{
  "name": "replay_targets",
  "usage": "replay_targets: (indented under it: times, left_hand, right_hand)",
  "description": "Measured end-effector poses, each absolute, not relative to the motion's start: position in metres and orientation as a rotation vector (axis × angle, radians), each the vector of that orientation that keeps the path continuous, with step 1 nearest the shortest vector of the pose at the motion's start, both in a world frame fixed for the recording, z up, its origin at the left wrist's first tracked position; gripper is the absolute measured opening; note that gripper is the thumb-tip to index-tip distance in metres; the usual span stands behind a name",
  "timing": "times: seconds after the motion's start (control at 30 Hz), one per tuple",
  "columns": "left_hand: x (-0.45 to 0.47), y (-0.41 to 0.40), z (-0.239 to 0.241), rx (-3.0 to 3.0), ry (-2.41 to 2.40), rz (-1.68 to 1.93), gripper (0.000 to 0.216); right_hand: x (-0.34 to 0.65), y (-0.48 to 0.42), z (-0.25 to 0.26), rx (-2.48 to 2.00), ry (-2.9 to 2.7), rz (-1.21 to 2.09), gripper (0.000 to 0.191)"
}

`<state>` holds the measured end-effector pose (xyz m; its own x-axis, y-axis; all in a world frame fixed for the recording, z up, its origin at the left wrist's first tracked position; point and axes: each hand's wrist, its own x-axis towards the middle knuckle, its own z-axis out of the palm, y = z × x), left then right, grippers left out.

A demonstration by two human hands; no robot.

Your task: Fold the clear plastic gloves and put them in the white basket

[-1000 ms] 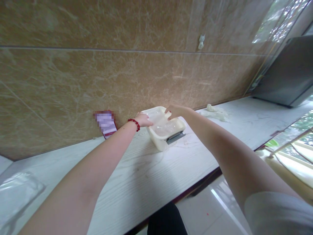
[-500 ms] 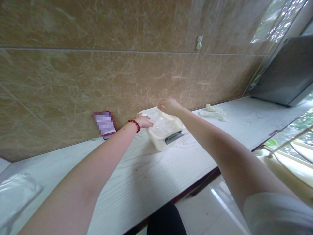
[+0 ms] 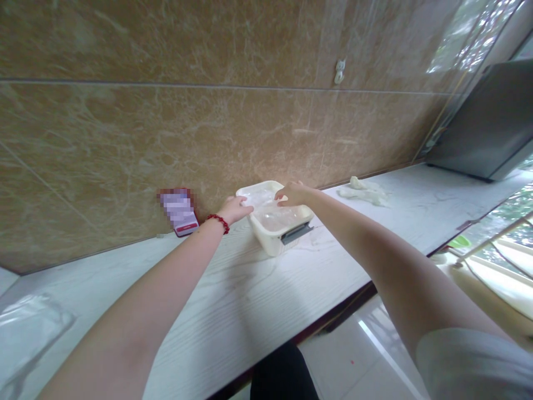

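A cream plastic box (image 3: 272, 241) with a grey latch on its front stands on the white counter (image 3: 233, 311) by the wall. A clear plastic film (image 3: 277, 214) lies in its top. My left hand (image 3: 234, 209), with a red bead bracelet at the wrist, rests on the box's left rim, fingers curled on the film's edge. My right hand (image 3: 295, 194) lies over the box's far right rim with its fingers bent down onto the film.
A red-edged card or phone (image 3: 180, 212) leans on the brown marble wall left of the box. A crumpled white cloth (image 3: 366, 191) lies to the right. A dark appliance (image 3: 487, 133) stands far right. Clear plastic (image 3: 29, 328) lies at the left edge.
My right hand has come down from above the box's back rim onto the film. My left hand has slid a little left and back along the rim.
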<state>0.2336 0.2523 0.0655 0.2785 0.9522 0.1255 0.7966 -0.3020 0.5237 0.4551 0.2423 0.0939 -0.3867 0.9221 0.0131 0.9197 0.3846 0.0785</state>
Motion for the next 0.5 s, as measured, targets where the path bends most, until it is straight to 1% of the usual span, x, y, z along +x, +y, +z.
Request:
replay_targets:
  times: [0.13, 0.23, 0.37, 0.5]
  left_hand:
    - [0.227, 0.247, 0.049, 1.951, 1.418, 0.885, 0.048]
    - [0.227, 0.242, 0.039, 1.773, 1.349, 1.029, 0.043]
    - [0.231, 0.236, 0.035, 1.639, 1.253, 1.147, 0.041]
    - [0.232, 0.23, 0.037, 1.461, 1.219, 1.188, 0.043]
  right_hand:
    - [0.457, 0.238, 0.093, 1.736, 2.593, 0.165, 0.028]
    - [0.456, 0.234, 0.094, 1.789, 2.568, 0.2, 0.027]
    - [0.458, 0.228, 0.098, 1.889, 2.557, 0.147, 0.03]
    - [0.469, 0.227, 0.097, 2.042, 2.649, 0.078, 0.03]
